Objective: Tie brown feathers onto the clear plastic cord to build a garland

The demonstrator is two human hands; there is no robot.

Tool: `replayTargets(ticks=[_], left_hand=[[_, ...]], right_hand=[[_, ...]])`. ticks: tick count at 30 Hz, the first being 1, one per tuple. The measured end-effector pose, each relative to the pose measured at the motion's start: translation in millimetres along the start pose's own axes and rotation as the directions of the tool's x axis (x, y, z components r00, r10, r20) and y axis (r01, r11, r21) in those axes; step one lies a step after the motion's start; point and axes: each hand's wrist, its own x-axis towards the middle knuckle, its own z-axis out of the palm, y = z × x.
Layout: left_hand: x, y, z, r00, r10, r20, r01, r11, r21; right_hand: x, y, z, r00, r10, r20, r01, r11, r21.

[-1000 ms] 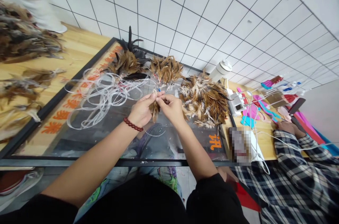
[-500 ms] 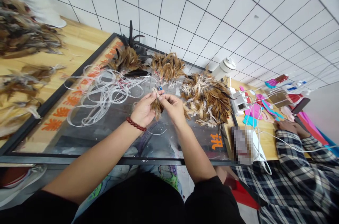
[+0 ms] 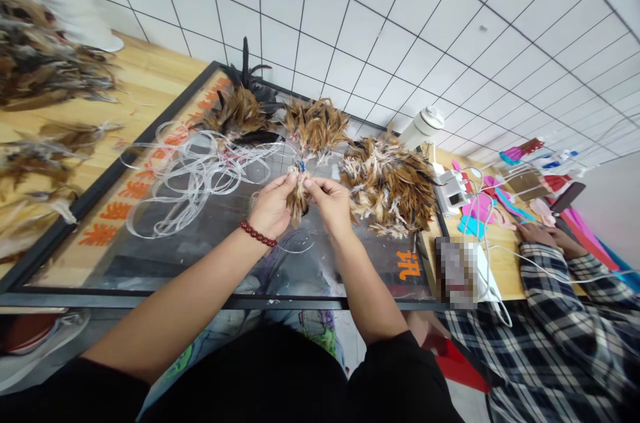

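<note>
Between my two hands is a small bunch of brown feathers [image 3: 299, 205], its pale fluffy ends up and its brown tips pointing toward me. My left hand [image 3: 273, 206], with a dark red bead bracelet [image 3: 258, 234] at the wrist, pinches it from the left. From the right, the thumb and fingertips of my right hand [image 3: 330, 201] close on its upper part. Just beyond the fingertips lies a small blue item [image 3: 301, 166], too small to make out. A brown feather bundle [image 3: 317, 124] sits behind that, and a larger feather pile [image 3: 395, 186] to the right.
Tangled clear cord [image 3: 193, 176] lies left of my hands on the black-framed board [image 3: 165, 269]. More feathers [image 3: 50, 56] and white spools [image 3: 75, 9] are at far left. A white bottle [image 3: 425, 126], a charger [image 3: 453, 191] and cables stand right, near a co-worker's plaid sleeve [image 3: 545, 276].
My right fingers have shifted slightly on the feather bunch, and more of its pale fluff shows between the hands. Both hands stay in nearly the same place.
</note>
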Motion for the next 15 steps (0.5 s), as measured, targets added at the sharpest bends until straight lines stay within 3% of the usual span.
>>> replayTargets(ticks=[10,15], left_hand=[[-0.7,-15.5,-0.4,0.983,0.182,-0.038,-0.174,0.972,0.157],[-0.8,-11.7,0.7,0.99,0.127,-0.062,-0.122,0.989,0.086]], right_hand=[[-1.0,0.1,6.6,0.996,0.063,-0.057,-0.061,0.998,0.028],[-1.5,-2.5,8.6,0.994,0.088,-0.072,-0.08,0.991,0.11]])
